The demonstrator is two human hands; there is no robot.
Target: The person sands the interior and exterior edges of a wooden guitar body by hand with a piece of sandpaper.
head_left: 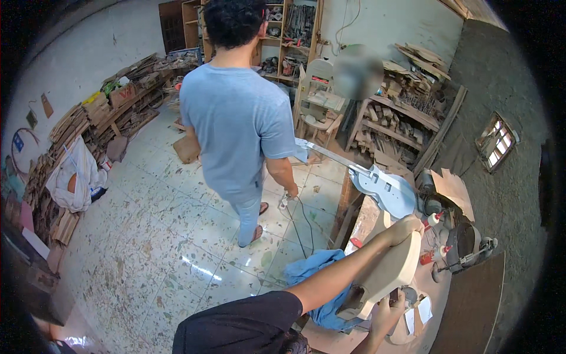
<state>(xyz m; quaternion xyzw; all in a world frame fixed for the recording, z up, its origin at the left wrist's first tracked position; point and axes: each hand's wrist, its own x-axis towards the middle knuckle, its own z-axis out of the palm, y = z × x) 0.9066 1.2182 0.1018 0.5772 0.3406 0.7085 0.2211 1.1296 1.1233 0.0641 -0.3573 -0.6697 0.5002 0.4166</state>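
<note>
A pale, unpainted wooden guitar body stands tilted on its edge over the workbench. My left hand is closed over its far upper edge. Lower down, near the body's closest end, my right hand has its fingers curled around a small dark piece that I cannot make out, close against the wood. Beneath the body's left side lies a bunched blue cloth. Past my left hand rests a light blue guitar, its neck pointing away to the left.
Two glue bottles with red caps stand right of the guitar body, beside dark round machine parts. A person in a blue shirt stands ahead, a hand near a cable. Wood scraps line the left wall; shelves hold offcuts.
</note>
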